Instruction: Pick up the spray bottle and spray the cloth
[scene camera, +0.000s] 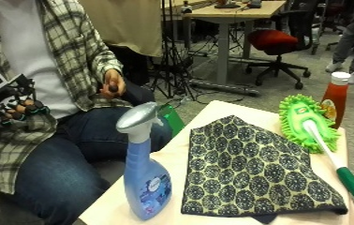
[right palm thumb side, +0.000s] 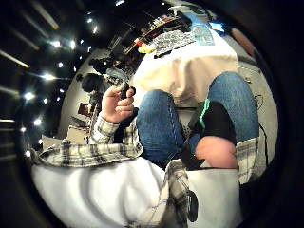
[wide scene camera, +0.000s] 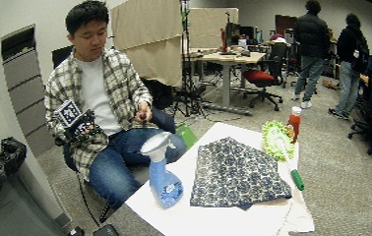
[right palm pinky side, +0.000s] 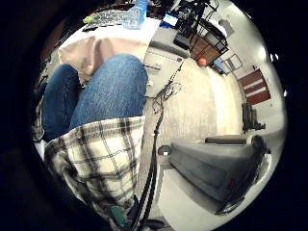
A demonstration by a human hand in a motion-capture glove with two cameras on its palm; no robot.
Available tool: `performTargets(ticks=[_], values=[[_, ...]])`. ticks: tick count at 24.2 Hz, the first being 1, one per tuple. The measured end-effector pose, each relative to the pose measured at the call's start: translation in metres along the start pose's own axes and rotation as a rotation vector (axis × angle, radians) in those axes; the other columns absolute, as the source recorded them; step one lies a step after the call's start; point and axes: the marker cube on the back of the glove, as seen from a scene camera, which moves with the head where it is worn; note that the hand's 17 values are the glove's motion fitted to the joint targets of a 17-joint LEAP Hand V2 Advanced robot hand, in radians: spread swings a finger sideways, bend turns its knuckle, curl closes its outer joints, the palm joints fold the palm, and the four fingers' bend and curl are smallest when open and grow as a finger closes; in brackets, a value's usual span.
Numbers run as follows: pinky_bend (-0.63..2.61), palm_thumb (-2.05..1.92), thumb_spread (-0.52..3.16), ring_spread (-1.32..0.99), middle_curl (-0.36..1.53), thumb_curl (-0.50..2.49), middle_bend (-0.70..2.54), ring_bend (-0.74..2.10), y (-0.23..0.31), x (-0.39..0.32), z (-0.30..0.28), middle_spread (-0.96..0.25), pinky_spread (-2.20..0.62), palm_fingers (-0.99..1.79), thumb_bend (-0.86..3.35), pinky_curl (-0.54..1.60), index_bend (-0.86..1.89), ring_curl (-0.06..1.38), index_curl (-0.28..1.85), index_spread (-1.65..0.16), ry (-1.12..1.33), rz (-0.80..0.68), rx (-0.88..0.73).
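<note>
A blue spray bottle (scene camera: 144,178) with a silver-grey trigger head stands upright at the near corner of the white-covered table (scene camera: 224,110). Beside it a folded dark cloth (scene camera: 252,168) with a pale flower pattern lies flat. My gloved right hand (scene camera: 11,110) is held up by my side, away from the table, its fingers loosely curled and holding nothing. My bare left hand (scene camera: 111,86) holds a small black object over my lap. The palm views look down past my jeans to the table, where the bottle (right palm pinky side: 136,13) and the cloth (right palm pinky side: 108,18) show small.
A green fluffy duster (scene camera: 308,122) with a green-tipped handle lies along the table's far side, and a red sauce bottle (scene camera: 336,96) stands behind it. A green item (scene camera: 174,119) sits between my knee and the table. Desks, a red chair (scene camera: 276,42) and tripods stand behind.
</note>
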Motion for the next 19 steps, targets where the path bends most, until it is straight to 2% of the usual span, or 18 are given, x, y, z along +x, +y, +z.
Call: performTargets(ticks=[5,19], values=[[0.2,0.58,0.6,0.04,0.1,0.17,0.23,0.26,-0.009,0.003,0.005,-0.02,0.13,0.31,0.4,0.1,0.3,0.09,0.15,-0.19,0.017,-0.154,0.015],[0.16,0.62,1.02,0.05,0.21,0.3,0.24,0.28,-0.056,-0.007,0.0,-0.02,0.18,0.32,0.38,0.16,0.24,0.16,0.25,-0.25,0.013,-0.213,0.002]])
